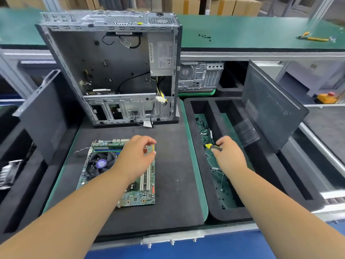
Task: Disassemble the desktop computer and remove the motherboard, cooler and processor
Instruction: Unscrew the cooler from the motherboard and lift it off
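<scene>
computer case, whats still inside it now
The open computer case holds no board; the motherboard lies on the mat in front. Inside remain the power supply, loose black cables and a yellow-black wire bundle. The lower drive bays are too dark to judge.

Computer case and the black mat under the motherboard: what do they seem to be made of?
Computer case: looks like bare sheet metal, dull grey, with stamped slots and punched vent holes. Black mat: probably foam or felt; matte, no glare, with a soft, slightly fuzzy surface. The motherboard lies flat on it.
</scene>
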`<state>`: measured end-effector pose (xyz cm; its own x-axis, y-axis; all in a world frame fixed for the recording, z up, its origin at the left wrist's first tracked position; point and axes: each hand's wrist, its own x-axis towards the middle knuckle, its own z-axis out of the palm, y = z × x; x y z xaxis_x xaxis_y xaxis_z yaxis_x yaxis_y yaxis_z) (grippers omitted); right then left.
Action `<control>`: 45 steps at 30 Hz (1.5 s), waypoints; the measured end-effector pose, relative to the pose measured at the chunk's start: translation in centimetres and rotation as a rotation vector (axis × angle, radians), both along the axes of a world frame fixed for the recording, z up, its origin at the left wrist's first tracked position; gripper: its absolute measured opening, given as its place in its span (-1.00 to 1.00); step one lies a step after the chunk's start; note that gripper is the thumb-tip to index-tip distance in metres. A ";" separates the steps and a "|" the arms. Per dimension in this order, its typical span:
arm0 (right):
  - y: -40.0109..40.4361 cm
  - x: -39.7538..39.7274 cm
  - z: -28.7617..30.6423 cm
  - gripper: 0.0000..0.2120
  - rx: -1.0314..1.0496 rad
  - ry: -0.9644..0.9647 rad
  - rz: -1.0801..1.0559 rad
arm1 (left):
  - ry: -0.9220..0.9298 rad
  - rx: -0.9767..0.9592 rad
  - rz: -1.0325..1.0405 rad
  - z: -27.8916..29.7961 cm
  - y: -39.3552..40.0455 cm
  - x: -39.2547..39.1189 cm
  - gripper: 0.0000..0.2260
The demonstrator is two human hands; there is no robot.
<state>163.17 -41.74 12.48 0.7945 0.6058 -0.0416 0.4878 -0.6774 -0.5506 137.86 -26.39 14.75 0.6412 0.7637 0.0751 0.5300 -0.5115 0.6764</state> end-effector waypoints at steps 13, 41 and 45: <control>10.1 -15.4 5.3 -0.88 0.462 0.296 0.313 | 0.530 0.208 -0.204 -1.0 7.9 -9.8 -0.10; 15.6 -20.9 6.1 -0.72 0.212 0.099 0.690 | 0.626 0.311 -0.312 -4.0 8.9 -10.5 0.02; 16.1 -21.4 5.5 -0.74 0.266 0.234 0.668 | 0.651 0.343 -0.311 -3.9 9.0 -9.7 -0.13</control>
